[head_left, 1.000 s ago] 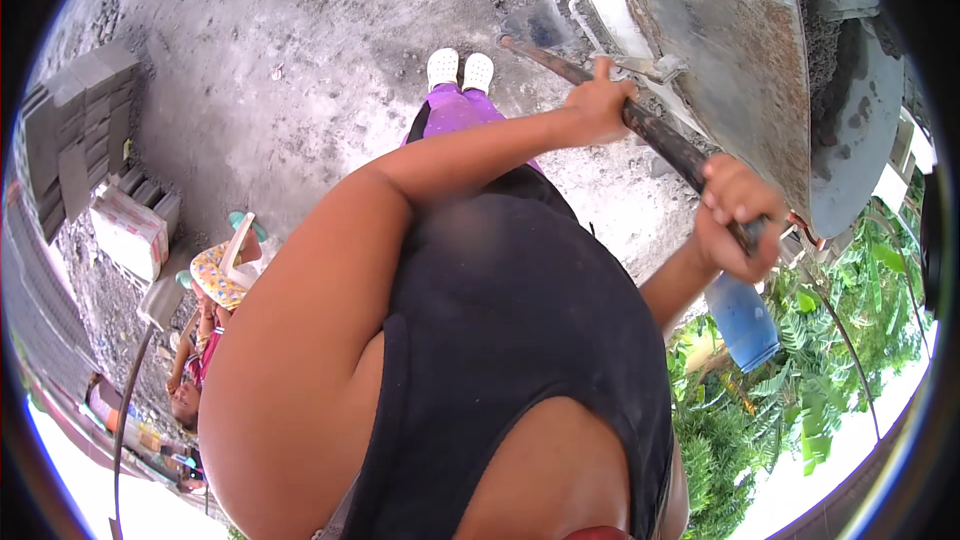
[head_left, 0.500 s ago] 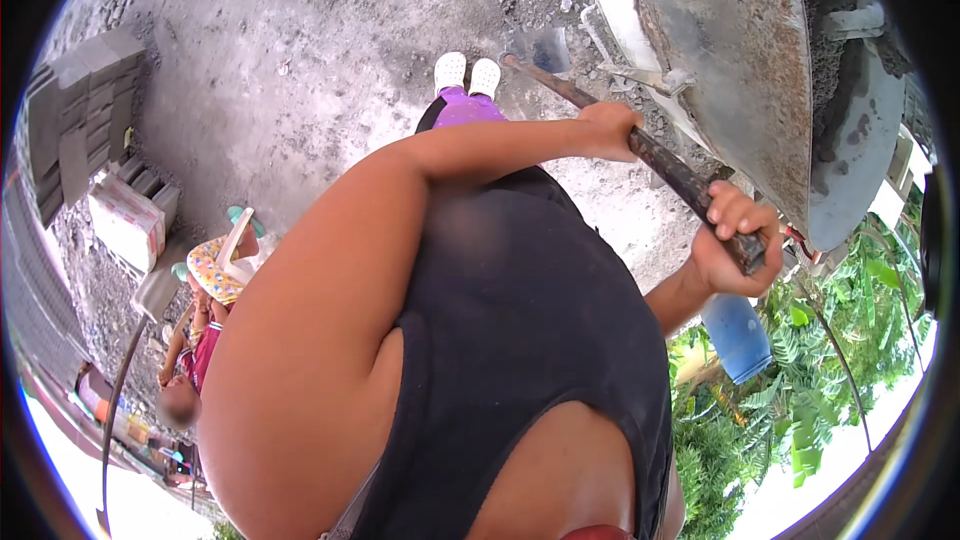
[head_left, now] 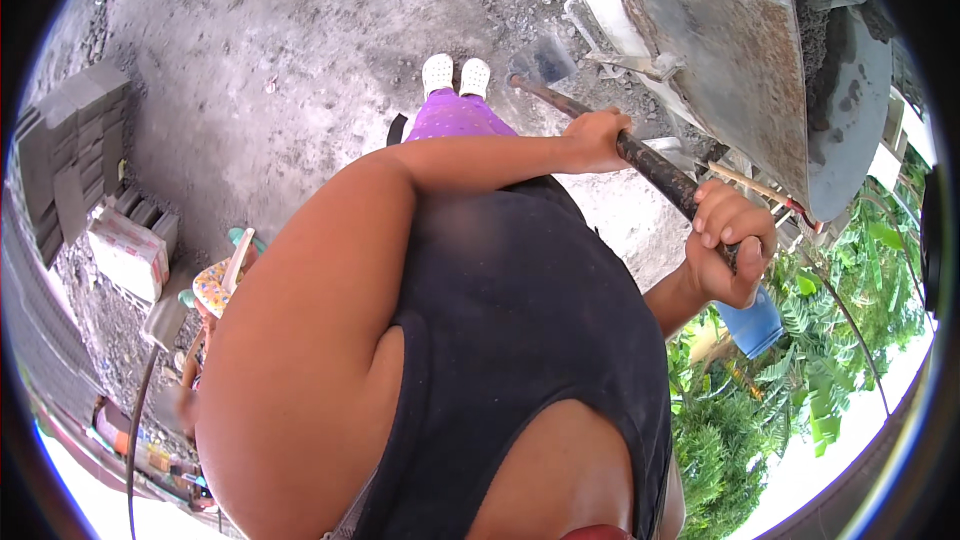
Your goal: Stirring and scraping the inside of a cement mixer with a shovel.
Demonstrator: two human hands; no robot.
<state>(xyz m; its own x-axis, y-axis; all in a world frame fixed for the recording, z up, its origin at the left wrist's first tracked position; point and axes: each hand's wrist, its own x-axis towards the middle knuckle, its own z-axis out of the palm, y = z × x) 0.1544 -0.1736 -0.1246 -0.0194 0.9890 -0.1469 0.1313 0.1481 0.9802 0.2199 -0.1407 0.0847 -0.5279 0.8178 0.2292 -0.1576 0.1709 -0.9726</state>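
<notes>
A long-handled hoe (head_left: 660, 172) slants across in front of me, its dark, worn shaft running from my right side toward the ground. Its flat, squarish metal blade (head_left: 545, 62) is down at the gravelly ground, right of my white clogs (head_left: 456, 75). My left arm crosses my body, and my left hand (head_left: 597, 139) is closed round the middle of the shaft. Lower on the right, my right hand (head_left: 733, 238) wraps the shaft near its top end, the thumb along the outer side.
A large rusty metal container (head_left: 730, 40) stands close on the right, with a red-tipped stick (head_left: 765, 188) beside it. Behind it are a blue barrel (head_left: 752, 323) and plants. Stacked grey blocks (head_left: 80, 145), a white box (head_left: 128, 252) and a partly hidden seated person (head_left: 212, 288) are at left.
The hoe has shifted slightly rightward relative to my feet, and more of the red-tipped stick shows. My right hand now covers the shaft's top end. The seated person is more hidden behind my arm.
</notes>
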